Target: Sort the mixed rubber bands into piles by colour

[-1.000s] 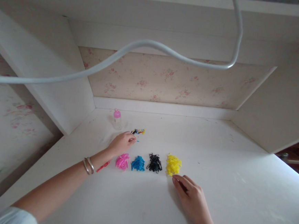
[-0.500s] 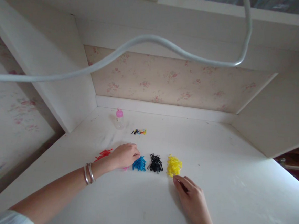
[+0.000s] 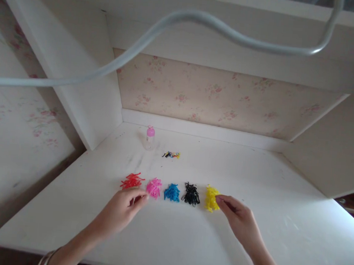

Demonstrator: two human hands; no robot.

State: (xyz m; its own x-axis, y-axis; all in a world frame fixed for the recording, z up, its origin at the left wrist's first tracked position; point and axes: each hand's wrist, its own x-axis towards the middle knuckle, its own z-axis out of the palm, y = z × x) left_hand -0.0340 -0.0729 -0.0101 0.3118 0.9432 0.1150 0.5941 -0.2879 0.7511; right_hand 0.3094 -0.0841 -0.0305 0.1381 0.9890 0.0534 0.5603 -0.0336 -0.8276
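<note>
Small rubber bands lie in a row of colour piles on the white table (image 3: 175,234): red bands (image 3: 132,181), pink bands (image 3: 154,187), blue bands (image 3: 172,192), black bands (image 3: 191,194) and yellow bands (image 3: 211,198). My left hand (image 3: 128,206) is at the near edge of the pink pile, thumb and forefinger pinched together; anything between them is too small to make out. At the right side of the yellow pile, my right hand (image 3: 237,217) has its fingertips pinched against the bands. Whether a band is in that pinch cannot be seen.
A clear bottle with a pink cap (image 3: 150,138) stands toward the back left. Right of it lies a small heap of mixed-colour bands (image 3: 172,155). A white cable (image 3: 192,17) runs across the upper view, and cabinet panels (image 3: 86,80) enclose the sides.
My left hand has drawn back toward me and left, from beside the blue pile, uncovering the pink and red piles. My right hand has moved up along the yellow pile. The camera view has shifted.
</note>
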